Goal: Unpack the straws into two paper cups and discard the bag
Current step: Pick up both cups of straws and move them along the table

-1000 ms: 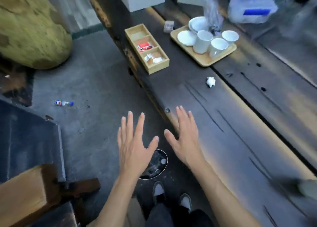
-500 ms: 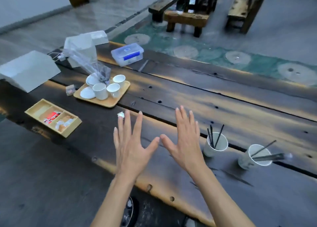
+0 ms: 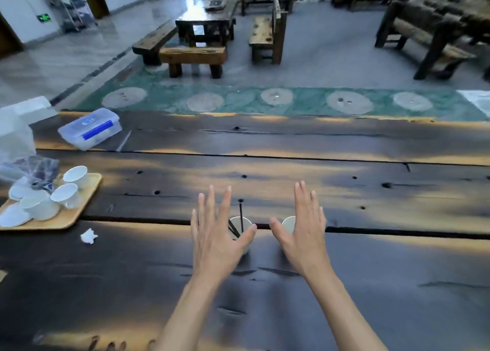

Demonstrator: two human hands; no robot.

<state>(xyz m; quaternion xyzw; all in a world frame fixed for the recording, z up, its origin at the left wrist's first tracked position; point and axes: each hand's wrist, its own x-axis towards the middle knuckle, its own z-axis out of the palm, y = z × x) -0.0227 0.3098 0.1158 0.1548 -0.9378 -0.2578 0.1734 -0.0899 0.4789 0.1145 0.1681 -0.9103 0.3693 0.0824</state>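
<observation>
Two white paper cups stand side by side on the dark wooden table (image 3: 371, 257). The left cup (image 3: 242, 224) holds thin black straws (image 3: 241, 214) that stick up out of it. The right cup (image 3: 288, 222) is mostly hidden behind my right hand, and its contents cannot be seen. My left hand (image 3: 216, 234) hovers flat, fingers spread, over the near side of the left cup. My right hand (image 3: 302, 228) is held the same way in front of the right cup. Both hands hold nothing. No straw bag is in my hands.
A wooden tray (image 3: 79, 210) with white teacups and a crumpled clear plastic bag (image 3: 29, 165) sits at the left. A crumpled white paper scrap (image 3: 88, 236) lies near it. A clear lidded box (image 3: 88, 127) rests at the back left. Benches stand beyond the table.
The view swung up from the floor and bin to the tabletop and then right. The cups now lie directly under my spread hands, which kept the same flat pose.
</observation>
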